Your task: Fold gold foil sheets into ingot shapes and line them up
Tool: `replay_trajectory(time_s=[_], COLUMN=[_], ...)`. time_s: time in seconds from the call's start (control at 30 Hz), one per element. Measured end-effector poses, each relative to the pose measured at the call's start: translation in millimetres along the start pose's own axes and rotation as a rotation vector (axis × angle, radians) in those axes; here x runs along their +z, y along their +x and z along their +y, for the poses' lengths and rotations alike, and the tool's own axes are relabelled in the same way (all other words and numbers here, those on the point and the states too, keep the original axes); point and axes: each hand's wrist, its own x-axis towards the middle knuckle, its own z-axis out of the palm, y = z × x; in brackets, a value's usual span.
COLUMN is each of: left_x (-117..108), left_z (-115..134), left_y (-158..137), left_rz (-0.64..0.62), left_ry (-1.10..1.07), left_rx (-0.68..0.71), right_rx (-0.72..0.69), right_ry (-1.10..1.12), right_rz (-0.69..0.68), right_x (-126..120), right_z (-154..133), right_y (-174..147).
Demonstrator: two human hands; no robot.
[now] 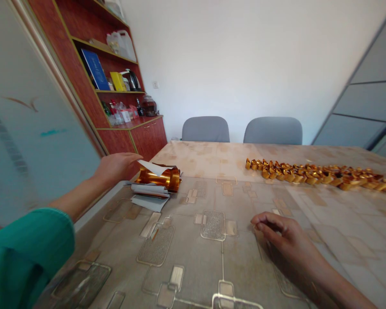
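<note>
At the table's left edge, my left hand (pixel 119 166) pinches the corner of a sheet of gold foil paper (pixel 156 167), its white back turned up. The sheet lies at the top of a loose pile of curled gold foil paper (pixel 171 180), whose white undersides (pixel 150 201) fan out toward me. My right hand (pixel 281 231) hovers low over the table on the right, thumb and forefinger pressed together and the other fingers curled. Nothing shows between its fingertips. Far right, several folded gold foil pieces (pixel 312 175) lie in long rows.
A patterned tablecloth (pixel 186 253) covers the table. Two grey chairs (pixel 206 128) stand at its far side, before a white wall. A red-brown shelf cabinet (pixel 116 139) with bottles and boxes is at the back left, beside a frosted sliding door (pixel 41 116).
</note>
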Motion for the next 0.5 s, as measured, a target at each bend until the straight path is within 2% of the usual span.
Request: replay_trajectory(time_s=[0.13,0.27,0.33,0.5], left_x=[-28.7,-42.2,-40.2,-15.1], left_z=[14.1,62.0,98.0,193.3], left_y=[1.3,0.5,-7.2,-47.2], left_rz=[0.039,0.138,0.229,0.335], left_ry=[0.025,-0.037,-0.205,-0.301], left_rx=[0.04,0.079,0.19,0.633], right_rx=[0.0,-0.05,-0.106,-0.381], right_ry=[0.034,0.011,-0.02,-0.243], right_rz=[0.027,0.083,0.115,0.143], right_x=[2.6,4.5,4.5,8.9], right_z=[0.1,-8.0,-15.7,-33.0], right_y=[-1.5,-4.5,-6.9,-18.6])
